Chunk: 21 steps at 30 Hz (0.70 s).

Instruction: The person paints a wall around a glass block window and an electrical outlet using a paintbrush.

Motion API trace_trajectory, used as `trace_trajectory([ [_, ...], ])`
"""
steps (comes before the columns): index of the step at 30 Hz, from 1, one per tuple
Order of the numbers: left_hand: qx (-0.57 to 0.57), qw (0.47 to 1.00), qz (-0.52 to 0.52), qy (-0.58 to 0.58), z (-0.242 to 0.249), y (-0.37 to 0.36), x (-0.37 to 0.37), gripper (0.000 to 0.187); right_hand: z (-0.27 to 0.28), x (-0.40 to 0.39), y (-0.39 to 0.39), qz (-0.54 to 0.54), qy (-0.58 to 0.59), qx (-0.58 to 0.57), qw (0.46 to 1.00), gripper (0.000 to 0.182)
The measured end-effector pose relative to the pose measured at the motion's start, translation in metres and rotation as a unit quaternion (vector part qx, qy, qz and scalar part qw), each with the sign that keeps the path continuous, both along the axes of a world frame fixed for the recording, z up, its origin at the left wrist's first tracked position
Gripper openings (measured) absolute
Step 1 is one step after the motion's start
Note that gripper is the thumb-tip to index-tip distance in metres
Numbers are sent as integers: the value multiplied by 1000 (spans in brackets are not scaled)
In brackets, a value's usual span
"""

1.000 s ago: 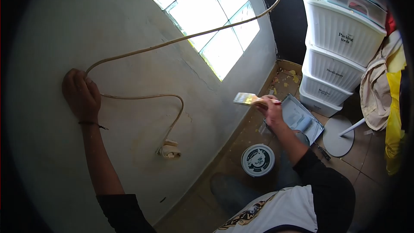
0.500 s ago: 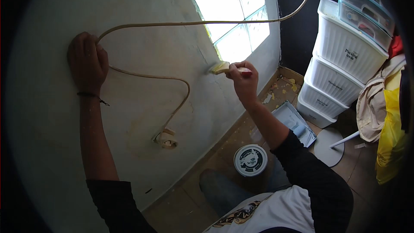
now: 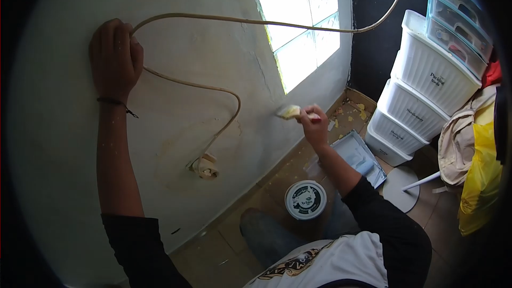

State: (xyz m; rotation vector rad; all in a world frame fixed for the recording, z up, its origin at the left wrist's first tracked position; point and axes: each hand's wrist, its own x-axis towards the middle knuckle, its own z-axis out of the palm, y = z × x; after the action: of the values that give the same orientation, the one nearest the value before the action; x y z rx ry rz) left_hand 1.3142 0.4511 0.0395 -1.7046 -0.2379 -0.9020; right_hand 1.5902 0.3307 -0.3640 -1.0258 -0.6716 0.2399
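My left hand (image 3: pixel 116 56) is pressed against the pale wall (image 3: pixel 176 69), gripping a loop of beige cable (image 3: pixel 213 88) and holding it away from the surface. The cable runs down to a loose socket (image 3: pixel 204 166) low on the wall and arcs up to the right. My right hand (image 3: pixel 316 126) holds a paintbrush (image 3: pixel 290 111); its yellowish bristles touch the wall just below the glass-block window (image 3: pixel 301 21).
A lidded paint tub (image 3: pixel 305 199) stands on the floor by my knee. A grey paint tray (image 3: pixel 360 156) lies beyond it. Stacked white storage bins (image 3: pixel 426 80) fill the right corner, with cloth and a yellow bag (image 3: pixel 480 181) beside them.
My right hand carried the brush from above the tray up to the wall, then stroked it downward below the window. My left hand lifted the cable higher.
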Motion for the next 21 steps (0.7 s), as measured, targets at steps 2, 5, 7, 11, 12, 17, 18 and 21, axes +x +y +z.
trace_trajectory([
  [2, -5, 1000, -4, -2, 0, 0, 0, 19, 30, 11, 14, -24, -71, -40, 996, 18],
  [5, -7, 1000, -3, 1, 0, 0, -1, 18, 76, 22, 30, 1, -78, 2, 997, 20],
  [7, -11, 1000, 1, 3, 0, 0, -1, 17, 103, 25, 33, 18, -81, 30, 996, 20],
  [11, -23, 1000, -3, 2, 0, 0, -1, 17, 150, 22, 24, 41, -78, 84, 993, 15],
  [12, -22, 1000, -1, 0, 0, 0, -1, 17, 158, 21, 23, 46, -77, 110, 990, 13],
  [17, -27, 1000, 9, -11, -1, -1, -1, 16, 181, 15, 24, -16, -117, 260, 959, 10],
  [18, -38, 999, 14, -13, -1, -2, -1, 16, 187, 14, 27, -16, -119, 264, 957, 10],
  [21, -41, 999, 10, -18, -2, -3, 0, 16, 197, 12, 35, -33, -155, 321, 934, 9],
])
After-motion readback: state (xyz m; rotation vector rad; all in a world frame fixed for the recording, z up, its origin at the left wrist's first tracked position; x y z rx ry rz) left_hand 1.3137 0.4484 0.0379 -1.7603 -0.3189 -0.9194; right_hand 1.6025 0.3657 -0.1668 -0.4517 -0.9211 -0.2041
